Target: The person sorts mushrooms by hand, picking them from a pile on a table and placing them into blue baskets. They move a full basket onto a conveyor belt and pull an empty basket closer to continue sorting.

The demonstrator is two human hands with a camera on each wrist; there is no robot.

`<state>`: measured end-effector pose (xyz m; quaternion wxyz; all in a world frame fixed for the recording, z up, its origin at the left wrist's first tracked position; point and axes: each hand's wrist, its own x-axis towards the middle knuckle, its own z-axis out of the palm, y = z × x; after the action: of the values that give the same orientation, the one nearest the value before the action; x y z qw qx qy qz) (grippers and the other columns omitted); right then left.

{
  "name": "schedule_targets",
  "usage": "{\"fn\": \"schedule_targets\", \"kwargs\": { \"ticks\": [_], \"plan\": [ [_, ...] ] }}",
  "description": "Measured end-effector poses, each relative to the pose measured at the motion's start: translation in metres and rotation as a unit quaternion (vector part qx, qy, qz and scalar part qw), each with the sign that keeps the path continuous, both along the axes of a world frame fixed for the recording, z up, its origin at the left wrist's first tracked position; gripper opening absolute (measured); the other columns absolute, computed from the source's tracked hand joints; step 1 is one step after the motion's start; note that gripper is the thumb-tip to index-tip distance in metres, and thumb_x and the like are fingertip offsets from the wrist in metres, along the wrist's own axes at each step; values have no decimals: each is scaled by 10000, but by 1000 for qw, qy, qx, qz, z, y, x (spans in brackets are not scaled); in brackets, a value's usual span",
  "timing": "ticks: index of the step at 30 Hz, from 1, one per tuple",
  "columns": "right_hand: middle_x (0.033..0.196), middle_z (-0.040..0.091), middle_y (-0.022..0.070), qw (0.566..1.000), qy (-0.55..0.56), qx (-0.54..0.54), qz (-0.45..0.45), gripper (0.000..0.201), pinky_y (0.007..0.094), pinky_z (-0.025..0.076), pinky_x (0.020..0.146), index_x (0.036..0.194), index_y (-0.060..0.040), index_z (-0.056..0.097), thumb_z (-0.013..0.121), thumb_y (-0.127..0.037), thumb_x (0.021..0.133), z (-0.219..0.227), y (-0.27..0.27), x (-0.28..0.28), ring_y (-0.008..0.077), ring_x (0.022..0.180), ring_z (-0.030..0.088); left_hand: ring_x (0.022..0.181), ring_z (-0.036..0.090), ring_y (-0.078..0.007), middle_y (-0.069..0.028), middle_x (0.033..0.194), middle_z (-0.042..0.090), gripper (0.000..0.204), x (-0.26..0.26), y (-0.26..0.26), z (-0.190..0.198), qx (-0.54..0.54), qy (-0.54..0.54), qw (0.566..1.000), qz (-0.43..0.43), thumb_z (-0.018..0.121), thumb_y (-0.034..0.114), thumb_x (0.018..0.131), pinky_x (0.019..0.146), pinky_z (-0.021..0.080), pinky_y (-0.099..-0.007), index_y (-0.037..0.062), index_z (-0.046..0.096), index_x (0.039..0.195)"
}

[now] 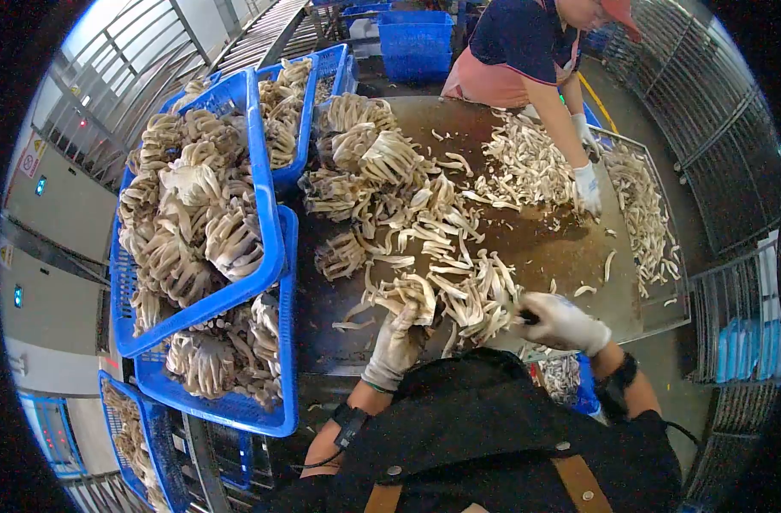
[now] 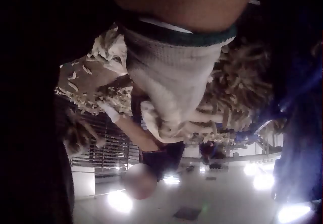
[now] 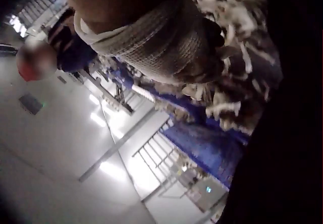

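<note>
In the head view my white-gloved left hand (image 1: 395, 349) grips a clump of pale, long-stemmed mushrooms (image 1: 409, 296) at the table's near edge. The left wrist view shows the glove (image 2: 166, 77) from behind, with stems poking out past the fingers. To the right, my gloved right hand (image 1: 561, 321) is curled around a small dark object (image 1: 528, 317), blurred and mostly hidden; I cannot tell its kind. Loose separated mushrooms (image 1: 484, 286) lie between the two hands. Beyond them, whole mushroom clusters (image 1: 369, 150) are heaped on the metal table (image 1: 527, 244).
Blue plastic baskets (image 1: 275, 214) full of mushroom clusters stand stacked at the left. Across the table another person (image 1: 527, 51) in white gloves reaches into a pile of loose mushrooms (image 1: 531, 162). More mushrooms (image 1: 638, 205) fill a tray along the right edge. Wire racks (image 1: 707, 103) stand farther right.
</note>
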<state>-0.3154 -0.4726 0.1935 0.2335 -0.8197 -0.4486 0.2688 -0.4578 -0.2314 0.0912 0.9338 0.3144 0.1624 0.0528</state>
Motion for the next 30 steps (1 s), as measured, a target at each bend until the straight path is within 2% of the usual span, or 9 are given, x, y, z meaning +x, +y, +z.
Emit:
{"fn": "schedule_targets", "kwargs": {
  "ticks": [10, 15, 20, 22, 23, 26, 28, 29, 30],
  "plan": [
    [891, 635, 198, 935, -118, -225, -249, 421, 439, 481, 758, 1043, -7, 541, 693, -238, 726, -87, -183, 4, 382, 858, 606, 981, 554, -149, 0, 1082, 565, 357, 1, 10, 7, 18, -13, 999, -23, 586, 265, 906, 800, 467, -311, 100, 493, 1208],
    [982, 623, 240, 825, 27, -492, -278, 457, 436, 481, 777, 1106, -48, 534, 659, -231, 706, -110, -250, -18, 393, 924, 598, 999, 557, -154, -28, 1086, 571, 347, -3, 21, -19, -5, -1, 1000, -13, 575, 217, 907, 871, 460, -320, 54, 500, 1205],
    [1110, 594, 230, 970, -59, -53, -228, 563, 380, 462, 867, 1277, -17, 456, 642, -248, 799, -101, -114, -14, 340, 1021, 585, 999, 561, -140, -33, 1081, 579, 337, -8, 8, -10, 108, 44, 993, -36, 599, 107, 871, 892, 454, -298, 39, 497, 1184],
    [1120, 578, 170, 948, 187, 146, -213, 614, 356, 463, 859, 1265, 13, 473, 704, -295, 786, -78, -8, -21, 268, 995, 572, 997, 565, -154, -46, 1106, 569, 344, -9, -8, -22, 152, 51, 985, -64, 600, 70, 858, 887, 459, -283, 31, 483, 1179],
    [1109, 559, 175, 976, -2, 203, -85, 624, 364, 457, 866, 1245, 24, 473, 712, -324, 786, -81, 30, -31, 282, 1003, 557, 1003, 568, -162, -63, 1120, 568, 339, -9, -14, -21, 146, 30, 987, -67, 589, 67, 871, 887, 464, -299, 34, 481, 1191],
    [1034, 551, 219, 974, -33, 208, -89, 416, 400, 429, 881, 1105, 24, 515, 596, -267, 819, -67, 94, -47, 367, 1009, 529, 1039, 557, -168, -85, 1158, 555, 346, -13, -16, 0, 74, 9, 997, -13, 567, 74, 890, 907, 459, -319, 36, 467, 1220],
    [973, 552, 163, 969, 148, 176, -88, 352, 359, 458, 794, 1067, 25, 511, 621, -180, 803, -49, 94, -38, 286, 858, 570, 1092, 524, -162, -85, 1216, 525, 376, -13, -1, 3, 29, -2, 998, 60, 546, 83, 897, 936, 437, -332, 36, 444, 1255],
    [978, 547, 167, 957, -121, 264, -24, 355, 339, 464, 788, 1086, 24, 507, 606, -192, 822, -94, 93, -35, 294, 839, 576, 1105, 516, -162, -80, 1224, 519, 386, -16, 10, -15, 103, -39, 993, 30, 541, 77, 894, 941, 433, -335, 38, 437, 1263],
    [970, 535, 175, 956, 140, 238, -95, 360, 354, 460, 798, 1090, 19, 512, 612, -212, 834, -79, 104, -36, 312, 865, 560, 1119, 507, -163, -76, 1233, 513, 396, -20, 17, -15, 175, -72, 982, -2, 537, 71, 892, 946, 430, -338, 41, 430, 1272]
  ]
}}
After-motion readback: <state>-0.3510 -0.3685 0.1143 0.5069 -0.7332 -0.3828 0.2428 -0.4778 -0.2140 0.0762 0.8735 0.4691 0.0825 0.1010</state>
